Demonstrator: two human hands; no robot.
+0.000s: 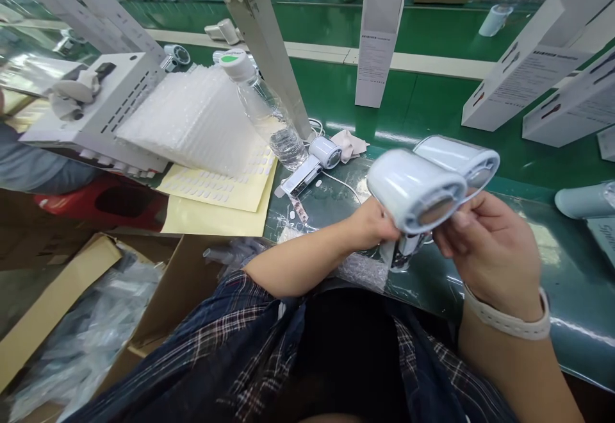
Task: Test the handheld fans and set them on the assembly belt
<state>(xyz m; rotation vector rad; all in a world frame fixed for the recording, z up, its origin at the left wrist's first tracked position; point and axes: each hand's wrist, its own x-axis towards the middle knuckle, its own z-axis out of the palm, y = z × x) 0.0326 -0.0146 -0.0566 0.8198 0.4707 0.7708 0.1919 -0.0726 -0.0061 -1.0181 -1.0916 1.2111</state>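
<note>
Both hands are up over the near edge of the green worktop (432,109), two white handheld fans between them. Left hand (372,223) has its grip shut around the handle of the near fan (413,189); its round head faces the camera. Right hand (490,250) is closed on the far fan (459,157), thumb up against the near head, fingers wrapped below. The two heads touch side by side. Folded handles hang below, partly hidden.

Step in hand looks like checking or pairing two fans, held clear of the worktop.

A third fan (314,163) lies toward the middle of the worktop, by a bottle (266,112), cloth (348,144) just beside. Bubble bags (196,122) and sticker sheets (216,189) sit at the left edge; open carton (96,320) below.

Next move probably calls for a free hand, so one fan has to be set down somewhere bare, without knocking the heads together.
</note>
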